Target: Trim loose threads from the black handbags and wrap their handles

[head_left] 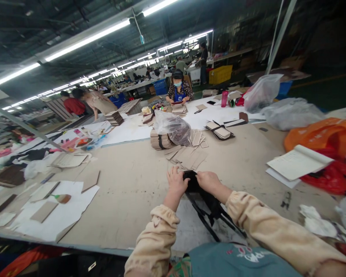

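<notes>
A black piece with long straps (193, 185), perhaps part of a bag, lies over the near part of the table in front of me. My left hand (175, 181) pinches its far left edge, with the thumb against the black material. On the far right edge, my right hand (210, 182) grips the same piece with its fingers curled. The straps trail toward my body, partly under my right forearm. Just beyond my hands lie thin loose beige pieces (187, 157), spread out and overlapping.
Past the loose pieces stand a bundled beige stack (160, 140) and a clear plastic bag (177, 129). A brush (62, 198) lies on white paper at left. To the right are an open notebook (300, 162), small snips (286, 200) and an orange bag (320, 134). A co-worker (180, 92) sits opposite.
</notes>
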The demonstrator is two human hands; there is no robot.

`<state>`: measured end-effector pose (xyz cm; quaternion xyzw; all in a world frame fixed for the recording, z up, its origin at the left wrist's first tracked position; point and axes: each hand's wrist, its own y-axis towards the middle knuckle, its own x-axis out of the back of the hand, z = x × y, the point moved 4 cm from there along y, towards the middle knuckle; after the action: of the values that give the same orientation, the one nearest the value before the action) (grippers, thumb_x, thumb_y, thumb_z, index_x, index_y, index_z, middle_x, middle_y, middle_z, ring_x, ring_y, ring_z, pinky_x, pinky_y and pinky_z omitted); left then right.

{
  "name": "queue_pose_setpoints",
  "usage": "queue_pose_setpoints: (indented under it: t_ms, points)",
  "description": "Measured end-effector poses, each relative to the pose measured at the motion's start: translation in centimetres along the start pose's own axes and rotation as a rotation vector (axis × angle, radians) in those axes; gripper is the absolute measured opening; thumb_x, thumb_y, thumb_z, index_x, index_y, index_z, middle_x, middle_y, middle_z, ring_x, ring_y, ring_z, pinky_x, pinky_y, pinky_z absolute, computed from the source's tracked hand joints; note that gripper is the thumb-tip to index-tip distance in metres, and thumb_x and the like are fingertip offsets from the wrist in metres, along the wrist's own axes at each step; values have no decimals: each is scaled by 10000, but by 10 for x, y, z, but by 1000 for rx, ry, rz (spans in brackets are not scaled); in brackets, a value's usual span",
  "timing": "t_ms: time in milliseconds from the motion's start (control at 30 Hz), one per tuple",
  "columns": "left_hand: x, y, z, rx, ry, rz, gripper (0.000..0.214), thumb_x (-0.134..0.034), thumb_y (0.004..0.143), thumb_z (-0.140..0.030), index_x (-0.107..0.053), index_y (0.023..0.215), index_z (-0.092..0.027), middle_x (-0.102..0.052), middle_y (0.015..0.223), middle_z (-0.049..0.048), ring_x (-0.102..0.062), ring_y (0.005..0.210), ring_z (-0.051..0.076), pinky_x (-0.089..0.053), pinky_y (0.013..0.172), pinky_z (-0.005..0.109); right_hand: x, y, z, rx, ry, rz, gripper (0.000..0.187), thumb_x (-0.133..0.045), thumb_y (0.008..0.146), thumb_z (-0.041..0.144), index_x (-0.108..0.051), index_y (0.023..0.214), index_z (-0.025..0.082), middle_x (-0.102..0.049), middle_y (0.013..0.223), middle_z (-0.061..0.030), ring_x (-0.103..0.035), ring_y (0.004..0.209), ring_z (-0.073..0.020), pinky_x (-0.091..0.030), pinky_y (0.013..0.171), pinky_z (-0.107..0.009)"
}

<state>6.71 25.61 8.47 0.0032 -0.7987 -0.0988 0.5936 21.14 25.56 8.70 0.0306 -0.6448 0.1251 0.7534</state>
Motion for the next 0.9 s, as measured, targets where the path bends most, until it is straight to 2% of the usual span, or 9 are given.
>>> queue_pose_setpoints:
  t_ms: [200,367,500,667,900]
  points:
    - [-6,7,-2,-69,-58,20,83,-679,698,-233,-625,754,-204,-463,1267,54,-262,1306,287,-116,1061,574,-3,2,-2,-9,3,0,377,-288,904,339,-619,969,170,-688,860,-115,-644,807,-222,-442,664,-294]
    - [-9,12,1,-114,-121,29,99,-684,702,-282,-651,781,-232,-509,1230,44,-340,1265,276,-168,1049,576,-4,3,-3,-11,11,11,369,-289,906,331,-618,953,169,-686,843,-113,-642,806,-206,-435,674,-278]
    - [-10,17,3,-148,-161,5,44,-633,748,-236,-660,781,-243,-566,1161,35,-433,1192,249,-201,1041,568,-5,4,-4,-12,11,11,372,-283,912,345,-609,952,170,-685,848,-109,-642,797,-203,-430,668,-275]
    - [-12,18,6,-200,-224,-72,58,-603,761,-191,-653,766,-220,-588,1132,46,-510,1095,212,-268,1031,501,-6,5,-7,-11,7,14,358,-288,912,354,-604,935,187,-689,848,-94,-642,791,-203,-424,652,-276]
    - [-21,19,8,-217,-246,-86,90,-547,804,-185,-620,754,-202,-665,897,21,-585,870,156,-375,948,379,-6,6,-7,-1,-6,22,384,-264,921,378,-606,943,204,-690,848,-80,-640,791,-201,-418,654,-280]
